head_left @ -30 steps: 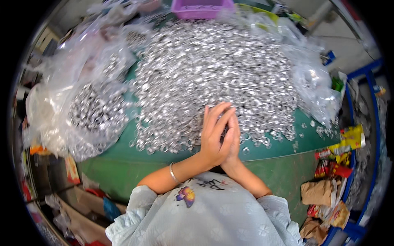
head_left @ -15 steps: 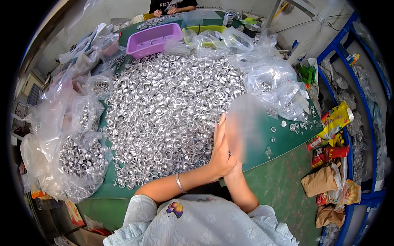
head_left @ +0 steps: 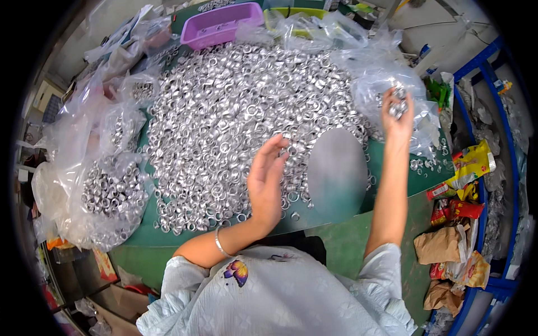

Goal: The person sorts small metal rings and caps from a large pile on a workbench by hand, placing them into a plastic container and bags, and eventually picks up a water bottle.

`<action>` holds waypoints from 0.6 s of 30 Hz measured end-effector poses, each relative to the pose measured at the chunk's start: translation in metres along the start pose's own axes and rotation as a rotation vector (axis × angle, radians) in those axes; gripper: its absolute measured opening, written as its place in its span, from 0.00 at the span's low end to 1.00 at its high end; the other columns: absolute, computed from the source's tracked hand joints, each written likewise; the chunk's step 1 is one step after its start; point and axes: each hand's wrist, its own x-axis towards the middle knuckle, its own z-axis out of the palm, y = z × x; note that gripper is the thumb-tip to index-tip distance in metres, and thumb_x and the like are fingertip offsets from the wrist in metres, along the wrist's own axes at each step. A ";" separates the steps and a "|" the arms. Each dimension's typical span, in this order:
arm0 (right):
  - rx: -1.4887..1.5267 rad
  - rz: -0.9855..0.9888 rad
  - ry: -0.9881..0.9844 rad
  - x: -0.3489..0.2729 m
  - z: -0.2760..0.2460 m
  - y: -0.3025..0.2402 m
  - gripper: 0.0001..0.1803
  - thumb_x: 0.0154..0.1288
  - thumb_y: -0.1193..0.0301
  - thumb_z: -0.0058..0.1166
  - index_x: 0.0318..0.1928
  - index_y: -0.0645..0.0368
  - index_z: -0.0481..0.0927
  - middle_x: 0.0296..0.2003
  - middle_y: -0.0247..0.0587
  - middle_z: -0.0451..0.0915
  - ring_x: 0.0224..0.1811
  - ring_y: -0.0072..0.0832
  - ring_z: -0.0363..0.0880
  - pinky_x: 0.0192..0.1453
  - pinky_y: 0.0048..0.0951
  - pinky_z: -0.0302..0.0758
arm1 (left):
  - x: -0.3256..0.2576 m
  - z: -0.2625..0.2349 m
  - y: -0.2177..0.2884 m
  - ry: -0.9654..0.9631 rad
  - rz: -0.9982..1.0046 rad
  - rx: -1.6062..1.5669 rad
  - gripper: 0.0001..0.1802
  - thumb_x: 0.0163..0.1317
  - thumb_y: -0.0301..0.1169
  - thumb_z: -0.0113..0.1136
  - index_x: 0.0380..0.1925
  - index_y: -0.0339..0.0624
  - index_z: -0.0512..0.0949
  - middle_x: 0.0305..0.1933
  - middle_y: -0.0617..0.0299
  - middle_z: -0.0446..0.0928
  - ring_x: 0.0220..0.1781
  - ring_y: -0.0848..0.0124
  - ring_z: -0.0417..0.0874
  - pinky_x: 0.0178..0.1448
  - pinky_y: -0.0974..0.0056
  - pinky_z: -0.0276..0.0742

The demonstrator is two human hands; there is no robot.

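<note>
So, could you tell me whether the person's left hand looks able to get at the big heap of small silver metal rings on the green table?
Probably yes: the left hand hovers open right above the heap of silver metal rings, nothing between them.

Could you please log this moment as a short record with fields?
Surface: green table
Main heap: silver metal rings, loose across the table
Left hand: open, palm turned right, over the heap's near edge, holding nothing
Right hand: raised, closed on a few rings, beside a clear bag
Left side: clear bags of rings
Far edge: purple tray
Right floor: snack packets
</note>
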 end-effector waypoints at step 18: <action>-1.809 -0.769 -0.172 -0.049 -0.009 0.051 0.28 0.62 0.66 0.55 0.59 0.68 0.67 0.56 0.50 0.70 0.59 0.33 0.69 0.64 0.32 0.62 | -0.059 -0.143 0.037 0.184 0.124 0.857 0.11 0.56 0.15 0.52 0.38 0.34 0.78 0.39 0.58 0.75 0.42 0.71 0.75 0.47 0.71 0.69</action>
